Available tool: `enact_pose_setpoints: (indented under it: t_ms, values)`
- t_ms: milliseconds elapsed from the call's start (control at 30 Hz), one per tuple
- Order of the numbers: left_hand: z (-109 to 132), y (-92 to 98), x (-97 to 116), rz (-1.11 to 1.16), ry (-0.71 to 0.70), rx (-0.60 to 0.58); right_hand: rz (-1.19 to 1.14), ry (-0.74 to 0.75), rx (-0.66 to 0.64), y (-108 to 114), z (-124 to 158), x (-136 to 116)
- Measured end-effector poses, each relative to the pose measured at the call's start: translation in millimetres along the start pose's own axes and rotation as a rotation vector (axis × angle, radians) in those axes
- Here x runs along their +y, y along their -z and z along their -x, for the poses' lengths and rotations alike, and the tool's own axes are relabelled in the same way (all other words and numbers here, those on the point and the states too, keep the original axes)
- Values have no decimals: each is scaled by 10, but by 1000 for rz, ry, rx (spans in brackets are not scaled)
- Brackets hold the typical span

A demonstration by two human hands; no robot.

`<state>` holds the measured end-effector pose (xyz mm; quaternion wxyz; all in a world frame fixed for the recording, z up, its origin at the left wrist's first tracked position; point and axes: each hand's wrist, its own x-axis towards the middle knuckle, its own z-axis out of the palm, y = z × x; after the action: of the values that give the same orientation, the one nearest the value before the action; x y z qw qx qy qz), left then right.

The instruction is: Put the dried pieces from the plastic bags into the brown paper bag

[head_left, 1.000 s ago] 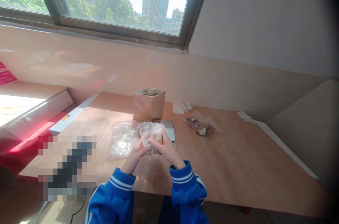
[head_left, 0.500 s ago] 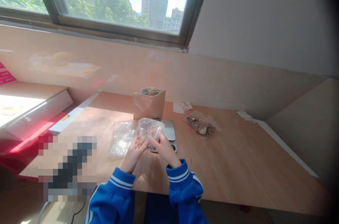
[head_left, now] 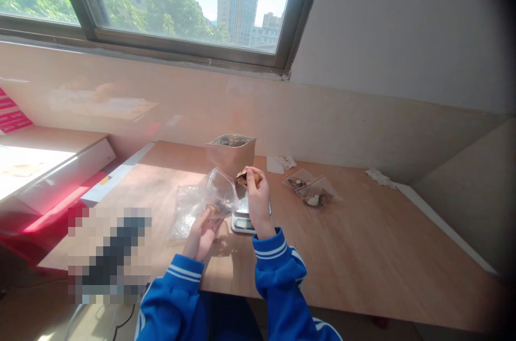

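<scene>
Clear plastic bag (head_left: 220,194), head view: held up above the worktop (head_left: 355,260), mouth open, dark pieces gathered low inside. Left grip (head_left: 200,238): clenched around the lower part of the bag. Right grip (head_left: 258,194): pinching a dried brown piece (head_left: 243,177) just beside the bag's mouth. Digital kitchen scale (head_left: 244,224): on the worktop beneath the right grip, partly hidden by the bag and hand. Kraft paper pouch (head_left: 231,157): upright behind the hands, open, dried brown pieces showing at its top. Flat clear plastic sheet-like bag (head_left: 186,218): lying left of the scale. Two red-sealed plastic bags (head_left: 310,192): lying right of the scale, brown pieces inside. Paper scraps (head_left: 280,164): near the worktop's far edge. Blue striped sleeve (head_left: 271,265): on my right arm.
</scene>
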<state>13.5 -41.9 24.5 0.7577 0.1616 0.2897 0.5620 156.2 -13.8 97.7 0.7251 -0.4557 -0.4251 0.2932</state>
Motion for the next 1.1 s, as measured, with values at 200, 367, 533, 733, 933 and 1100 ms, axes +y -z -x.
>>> enact_pose_setpoints:
  t_ms: [200, 367, 533, 733, 933, 1100]
  values:
    - [-242, 227, 82, 81, -47, 119, 123, 398, 22, -271, -881, -416]
    - [-273, 322, 67, 34, -28, 155, 355, 561, -231, -515, -1435, -274]
    - [-241, 323, 101, 12, 2, 140, 575, 554, -399, -491, -1454, 13]
    - [-270, 357, 101, -7, 10, 129, 488, 632, -419, -363, -1239, -59]
    - [-276, 387, 98, 4, 12, 110, 594, 560, -479, -352, -1161, -38]
    - [-262, 386, 96, -34, -6, 107, 647, 528, -539, -312, -1135, -66]
